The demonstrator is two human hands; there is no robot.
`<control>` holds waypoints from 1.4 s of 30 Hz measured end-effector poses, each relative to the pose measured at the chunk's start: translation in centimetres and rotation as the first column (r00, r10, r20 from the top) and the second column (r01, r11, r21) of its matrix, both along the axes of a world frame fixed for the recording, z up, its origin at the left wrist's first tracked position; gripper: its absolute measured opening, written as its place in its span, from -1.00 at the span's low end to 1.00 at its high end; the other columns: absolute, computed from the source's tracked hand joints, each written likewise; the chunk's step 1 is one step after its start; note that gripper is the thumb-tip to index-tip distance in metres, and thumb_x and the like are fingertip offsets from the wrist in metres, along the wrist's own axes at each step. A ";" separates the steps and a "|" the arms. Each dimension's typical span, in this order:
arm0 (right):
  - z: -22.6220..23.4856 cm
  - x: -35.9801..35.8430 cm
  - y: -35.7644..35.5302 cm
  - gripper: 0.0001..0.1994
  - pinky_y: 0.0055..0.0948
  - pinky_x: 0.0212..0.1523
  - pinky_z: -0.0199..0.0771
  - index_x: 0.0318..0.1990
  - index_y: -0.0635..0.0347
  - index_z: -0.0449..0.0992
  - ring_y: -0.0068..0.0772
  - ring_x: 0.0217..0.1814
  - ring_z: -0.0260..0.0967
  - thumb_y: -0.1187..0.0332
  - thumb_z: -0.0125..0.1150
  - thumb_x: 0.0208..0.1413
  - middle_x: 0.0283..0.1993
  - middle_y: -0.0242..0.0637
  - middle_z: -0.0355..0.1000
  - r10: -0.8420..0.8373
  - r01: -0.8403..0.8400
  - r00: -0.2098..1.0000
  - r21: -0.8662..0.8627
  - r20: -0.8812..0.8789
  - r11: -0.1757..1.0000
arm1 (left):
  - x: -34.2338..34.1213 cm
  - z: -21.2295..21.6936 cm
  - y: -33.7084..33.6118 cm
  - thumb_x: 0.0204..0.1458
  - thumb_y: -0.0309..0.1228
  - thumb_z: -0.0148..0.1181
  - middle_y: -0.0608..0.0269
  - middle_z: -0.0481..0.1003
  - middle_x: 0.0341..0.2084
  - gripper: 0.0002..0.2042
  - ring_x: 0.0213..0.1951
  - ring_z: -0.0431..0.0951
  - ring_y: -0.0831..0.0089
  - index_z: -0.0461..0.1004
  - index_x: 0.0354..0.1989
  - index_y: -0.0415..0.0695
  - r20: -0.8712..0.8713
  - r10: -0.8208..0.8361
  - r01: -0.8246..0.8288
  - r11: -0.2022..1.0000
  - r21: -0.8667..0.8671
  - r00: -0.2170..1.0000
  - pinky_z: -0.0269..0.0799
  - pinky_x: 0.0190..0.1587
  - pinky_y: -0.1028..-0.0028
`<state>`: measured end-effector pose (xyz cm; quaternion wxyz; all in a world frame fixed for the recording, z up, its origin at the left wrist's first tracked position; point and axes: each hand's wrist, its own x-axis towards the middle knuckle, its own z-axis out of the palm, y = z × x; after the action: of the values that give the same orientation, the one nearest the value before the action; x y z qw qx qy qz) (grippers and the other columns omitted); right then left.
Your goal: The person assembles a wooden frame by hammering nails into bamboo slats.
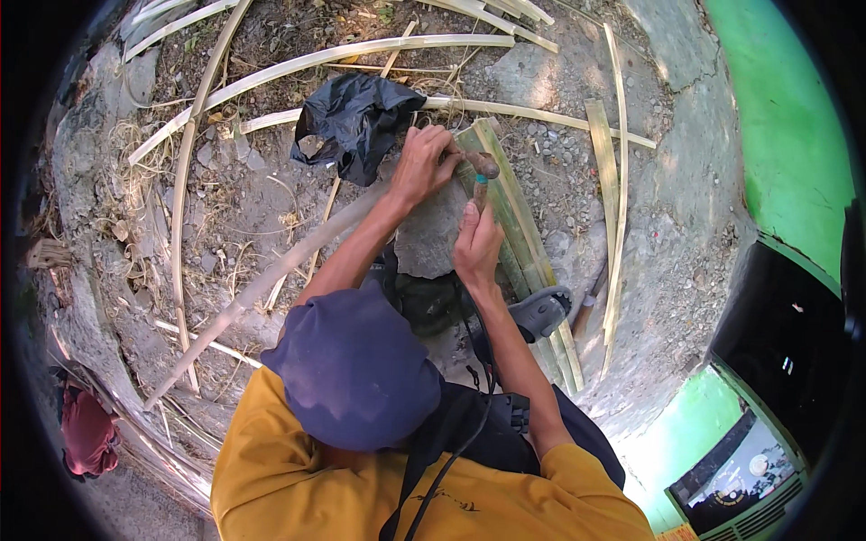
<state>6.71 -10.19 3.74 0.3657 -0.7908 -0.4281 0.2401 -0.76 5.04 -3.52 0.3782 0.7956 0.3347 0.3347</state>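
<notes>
My right hand (pixel 479 242) grips the handle of a hammer (pixel 483 165), its rusty head up and a turquoise band just below it. Right beside the hammer head, my left hand (pixel 424 167) has its fingers bent together; what they hold is hidden. Under the hammer lie green split bamboo slats (pixel 516 212), running down toward my sandalled foot (pixel 539 313). A long pale pole (pixel 271 275) slants from the lower left up to my left wrist, where its end goes out of sight. Between my forearms sits a flat grey stone (pixel 426 239).
A crumpled black plastic bag (pixel 356 122) lies beyond my left hand. Several pale bamboo strips (pixel 316 61) are scattered over the stony ground. Right of my foot rests a wooden-handled tool (pixel 586 311). A green wall (pixel 785 117) stands at right; another person (pixel 88 431) is at far left.
</notes>
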 end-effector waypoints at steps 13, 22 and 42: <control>-0.2 0.5 -0.7 -0.73 -0.05 -0.51 0.24 -0.05 0.37 0.39 0.08 -0.60 0.35 0.27 -0.06 0.51 -0.59 -0.03 0.31 -0.059 0.060 0.992 0.013 -0.112 0.998 | -0.5 0.5 -0.3 -0.02 -0.38 0.49 0.22 0.43 -0.44 -0.76 -0.28 0.46 0.19 0.46 -0.41 -0.13 0.027 0.018 -0.018 1.000 0.006 0.999 0.22 -0.17 0.25; 0.0 0.5 -1.0 -0.73 -0.03 -0.48 0.28 -0.01 0.34 0.41 0.11 -0.54 0.40 0.26 -0.05 0.50 -0.53 -0.01 0.37 -0.065 0.068 0.993 0.031 -0.095 0.997 | -2.8 2.5 -3.0 0.00 -0.17 0.50 0.13 0.39 0.00 -0.33 0.01 0.43 0.11 0.40 0.28 -0.09 -0.254 0.131 -0.124 0.991 0.046 0.958 0.37 0.08 0.17; 1.1 0.9 -0.5 -0.75 -0.06 -0.53 0.27 -0.12 0.36 0.37 0.10 -0.60 0.38 0.29 -0.02 0.49 -0.58 0.05 0.33 -0.056 0.078 0.979 0.107 -0.196 0.991 | -9.5 -1.5 -4.7 0.29 -0.06 0.23 -0.23 0.36 0.08 -0.56 -0.21 0.61 -0.25 0.26 0.11 -0.09 -0.470 0.082 -0.078 0.997 0.029 0.879 0.62 -0.35 -0.04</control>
<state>7.63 -10.73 4.86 0.4580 -0.7555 -0.3768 0.2783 -10.23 0.36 -5.00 0.2678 0.8402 0.4474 0.1487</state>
